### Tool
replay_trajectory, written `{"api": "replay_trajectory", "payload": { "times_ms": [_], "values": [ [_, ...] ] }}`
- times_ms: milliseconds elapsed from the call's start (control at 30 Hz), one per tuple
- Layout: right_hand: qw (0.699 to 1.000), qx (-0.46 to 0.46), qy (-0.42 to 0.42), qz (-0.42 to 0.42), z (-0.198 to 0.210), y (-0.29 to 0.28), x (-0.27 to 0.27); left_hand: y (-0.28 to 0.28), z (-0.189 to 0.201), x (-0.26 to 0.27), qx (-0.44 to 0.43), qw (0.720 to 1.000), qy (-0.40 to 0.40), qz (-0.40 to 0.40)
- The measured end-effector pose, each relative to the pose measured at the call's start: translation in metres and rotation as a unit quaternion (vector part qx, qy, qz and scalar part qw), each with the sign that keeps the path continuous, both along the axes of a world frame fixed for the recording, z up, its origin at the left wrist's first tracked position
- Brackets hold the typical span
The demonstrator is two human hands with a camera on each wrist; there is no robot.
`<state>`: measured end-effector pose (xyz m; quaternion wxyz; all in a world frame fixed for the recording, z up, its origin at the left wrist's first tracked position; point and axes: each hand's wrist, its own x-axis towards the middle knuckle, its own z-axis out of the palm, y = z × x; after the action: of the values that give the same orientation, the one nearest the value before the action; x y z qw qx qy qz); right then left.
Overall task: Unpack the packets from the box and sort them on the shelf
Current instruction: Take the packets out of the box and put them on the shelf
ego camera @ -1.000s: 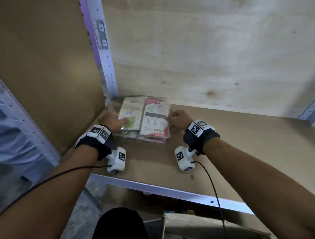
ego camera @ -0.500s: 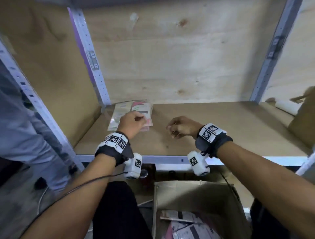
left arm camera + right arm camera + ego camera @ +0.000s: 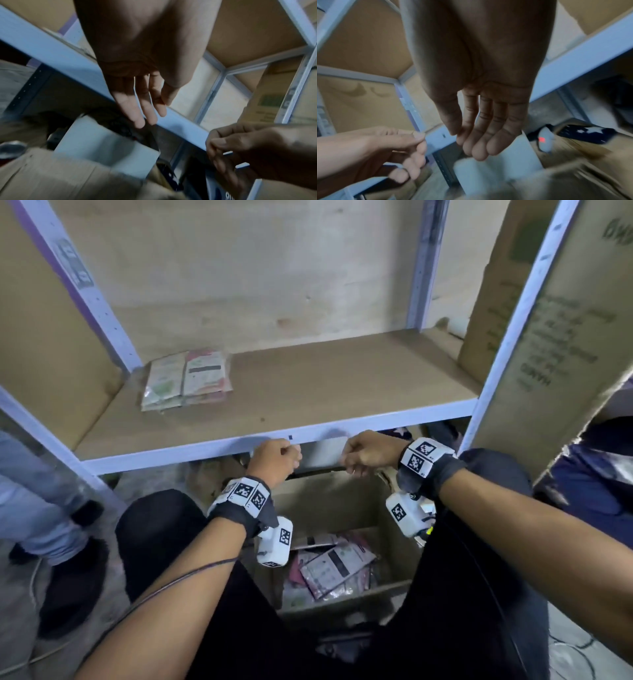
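Your left hand [image 3: 274, 458] and right hand [image 3: 368, 451] hover side by side just in front of the shelf's [image 3: 308, 385] pale front rail, above the open cardboard box [image 3: 329, 501]. Both are empty. From the wrist cameras the left hand's fingers [image 3: 137, 108] hang nearly straight and relaxed, and the right hand's fingers [image 3: 488, 135] do the same, lying close together (the head view makes them look loosely curled, but neither holds anything).

Up and to the left of your left hand, well apart from it, the stacked packets [image 3: 186, 378] lie flat on the shelf board near its back left corner, green-printed ones on the left, pink-printed ones touching them on the right.

Below and between your wrists, more packets [image 3: 337, 568] lie loose and tilted in the bottom of the box. To the right of your right hand, a tall carton [image 3: 548, 344] leans against the shelf's upright.
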<state>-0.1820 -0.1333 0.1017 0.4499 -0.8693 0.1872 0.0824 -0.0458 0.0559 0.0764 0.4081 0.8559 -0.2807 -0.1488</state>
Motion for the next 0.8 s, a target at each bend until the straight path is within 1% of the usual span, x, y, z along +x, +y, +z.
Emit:
{"api": "replay_trajectory", "payload": {
  "times_ms": [133,300,367,500,600,700,767,800],
  "values": [
    [0.999,0.008,0.049,0.007,-0.040,-0.005,-0.005,-0.010,-0.050,-0.018,0.049,0.996,0.069,-0.033],
    [0.993,0.013,0.114,-0.006,-0.099,-0.009,0.005,-0.017,-0.096,-0.019,0.133,0.986,0.095,-0.040],
    [0.990,0.020,0.142,-0.003,-0.122,-0.010,0.010,-0.020,-0.111,-0.016,0.173,0.978,0.110,-0.048],
    [0.981,0.015,0.193,0.007,-0.165,-0.011,0.022,-0.024,-0.140,-0.010,0.254,0.959,0.120,-0.040],
    [0.973,-0.006,0.227,0.028,-0.193,-0.009,0.037,-0.024,-0.159,-0.010,0.306,0.945,0.108,-0.039],
    [0.966,-0.011,0.256,0.042,-0.219,-0.003,0.056,-0.021,-0.168,-0.008,0.321,0.942,0.088,-0.037],
    [0.959,-0.048,0.274,0.054,-0.231,0.002,0.065,-0.018,-0.175,-0.004,0.332,0.938,0.092,-0.032],
    [0.955,-0.083,0.277,0.067,-0.238,0.004,0.068,-0.017,-0.178,-0.002,0.333,0.938,0.093,-0.023]
  ]
}}
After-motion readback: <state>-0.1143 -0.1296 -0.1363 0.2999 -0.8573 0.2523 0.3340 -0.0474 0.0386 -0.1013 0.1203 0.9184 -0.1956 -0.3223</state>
